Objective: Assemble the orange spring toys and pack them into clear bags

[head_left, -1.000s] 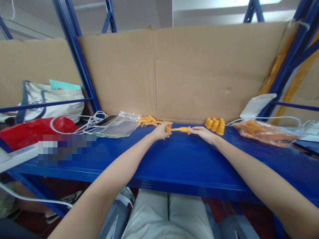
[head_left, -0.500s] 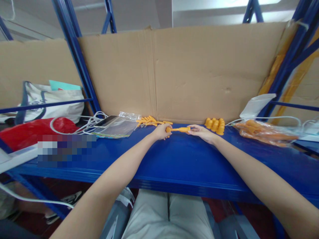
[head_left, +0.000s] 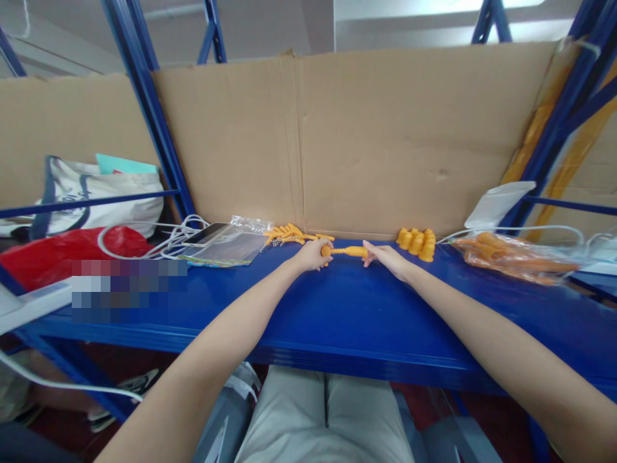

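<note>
An orange plastic piece [head_left: 354,251] with a round knob-like left end, a thin ridged shaft and a thicker right-hand part is held level just above the blue shelf [head_left: 337,308]. My left hand [head_left: 311,256] is closed around its knob end. At the thick end, the fingers of my right hand [head_left: 383,257] pinch the tip. Behind my left hand lie several slim orange plastic parts [head_left: 289,233] with small metal chains. To the right of my right hand, several orange cup-shaped pieces [head_left: 417,243] stand grouped together.
A clear plastic bag [head_left: 226,247], white cables [head_left: 178,238] and a red bag [head_left: 81,254] lie on the left. A plastic bag of orange parts [head_left: 511,257] rests at the right. Behind stands a cardboard panel [head_left: 376,141] between blue posts.
The fingers of my right hand have shifted their grip around the thick end of the orange piece. My left hand stays in place on the knob end.
</note>
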Demonstrator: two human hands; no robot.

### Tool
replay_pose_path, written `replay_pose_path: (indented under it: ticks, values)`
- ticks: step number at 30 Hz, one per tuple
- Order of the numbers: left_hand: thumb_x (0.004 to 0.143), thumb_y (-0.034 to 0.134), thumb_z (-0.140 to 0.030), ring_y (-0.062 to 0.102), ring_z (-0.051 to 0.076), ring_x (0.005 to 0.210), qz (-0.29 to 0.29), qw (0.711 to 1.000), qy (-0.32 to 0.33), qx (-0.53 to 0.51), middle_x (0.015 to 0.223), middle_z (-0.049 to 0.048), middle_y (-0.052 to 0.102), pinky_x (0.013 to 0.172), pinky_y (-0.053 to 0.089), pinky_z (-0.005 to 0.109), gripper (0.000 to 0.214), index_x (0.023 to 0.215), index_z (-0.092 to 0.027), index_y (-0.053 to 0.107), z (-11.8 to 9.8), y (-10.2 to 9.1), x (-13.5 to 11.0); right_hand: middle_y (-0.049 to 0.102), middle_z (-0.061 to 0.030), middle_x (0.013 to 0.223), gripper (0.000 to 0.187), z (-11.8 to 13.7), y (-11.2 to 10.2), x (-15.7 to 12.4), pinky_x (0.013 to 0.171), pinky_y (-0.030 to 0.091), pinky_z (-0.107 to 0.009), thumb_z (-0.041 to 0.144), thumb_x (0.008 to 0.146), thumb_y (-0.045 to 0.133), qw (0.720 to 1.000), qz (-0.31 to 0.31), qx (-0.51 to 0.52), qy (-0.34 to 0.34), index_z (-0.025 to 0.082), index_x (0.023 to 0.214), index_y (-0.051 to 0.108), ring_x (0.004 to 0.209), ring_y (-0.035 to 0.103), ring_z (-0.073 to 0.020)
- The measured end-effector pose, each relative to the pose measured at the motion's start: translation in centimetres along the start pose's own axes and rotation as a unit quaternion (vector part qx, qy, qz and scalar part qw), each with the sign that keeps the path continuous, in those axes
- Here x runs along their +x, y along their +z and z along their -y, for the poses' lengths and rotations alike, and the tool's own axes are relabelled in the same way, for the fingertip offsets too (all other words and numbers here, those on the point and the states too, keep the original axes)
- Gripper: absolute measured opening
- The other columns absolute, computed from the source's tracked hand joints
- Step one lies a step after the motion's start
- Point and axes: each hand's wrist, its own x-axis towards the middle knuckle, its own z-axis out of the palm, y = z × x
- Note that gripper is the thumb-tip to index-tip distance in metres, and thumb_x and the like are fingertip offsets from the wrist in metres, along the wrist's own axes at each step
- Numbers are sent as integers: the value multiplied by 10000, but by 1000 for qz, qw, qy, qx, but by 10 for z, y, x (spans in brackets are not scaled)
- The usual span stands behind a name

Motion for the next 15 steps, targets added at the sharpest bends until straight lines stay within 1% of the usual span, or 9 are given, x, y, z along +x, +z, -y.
replay_pose_path:
  ticks: [2,3,5,6,8,10,11,13,15]
  values:
    - [785,624,-57,539,69,420,2,1000,-1,-3,578,-57,549,386,447,154,270,1032,-122,539,0,0,0,701,-77,667,544,-1,-2,0,1010,378,-402,666,805,490,1000,17,2,-5,175,616,629,896,659,-230]
    - [784,622,-55,540,71,421,4,1000,-1,-4,578,-57,551,388,451,158,272,1034,-121,538,-1,-1,0,720,-88,738,514,-1,-3,0,1007,387,-402,631,827,491,1000,26,9,-8,166,685,656,920,658,-227]
    - [784,617,-53,545,76,426,9,1000,0,-6,576,-56,553,396,459,167,276,1039,-119,536,-1,-1,0,732,-101,926,396,-2,-6,-1,996,414,-393,523,844,544,998,45,33,-13,155,885,685,973,653,-214]
    - [783,616,-55,548,79,429,10,1000,0,-5,575,-55,553,399,461,172,276,1040,-117,536,-1,-1,0,722,-103,1009,347,-2,-8,-2,990,427,-386,460,833,589,997,55,48,-13,158,981,674,992,650,-206]
    - [783,619,-62,552,82,436,12,1000,-2,-4,579,-54,553,404,464,176,276,1041,-116,537,-2,-2,0,702,-103,1090,353,-3,-9,-3,982,444,-376,356,780,674,994,71,79,-9,161,1072,648,1007,650,-199]
    - [783,621,-70,556,81,444,11,1000,-3,-3,584,-53,553,410,465,173,278,1044,-118,539,-1,-2,0,708,-105,1073,369,-3,-10,-4,998,434,-387,326,723,730,991,81,102,-5,154,1041,659,1008,652,-210]
    - [783,621,-72,557,80,446,10,1000,-2,-1,585,-54,552,411,464,169,280,1046,-120,539,-1,-2,0,715,-107,1049,361,-3,-10,-4,1013,419,-398,347,707,742,991,83,109,-4,149,1001,673,1010,652,-220]
    - [781,620,-70,555,77,446,9,1000,1,2,583,-58,547,409,460,162,286,1051,-123,539,0,-1,0,728,-113,998,370,-4,-10,-4,1046,377,-424,436,692,741,990,85,111,-7,146,919,702,1034,642,-247]
    - [780,619,-67,552,75,443,12,1000,2,5,581,-61,544,406,457,160,291,1054,-124,539,1,-1,1,736,-117,958,427,-4,-9,-3,1068,335,-442,537,682,718,991,84,101,-10,149,862,722,1079,618,-271]
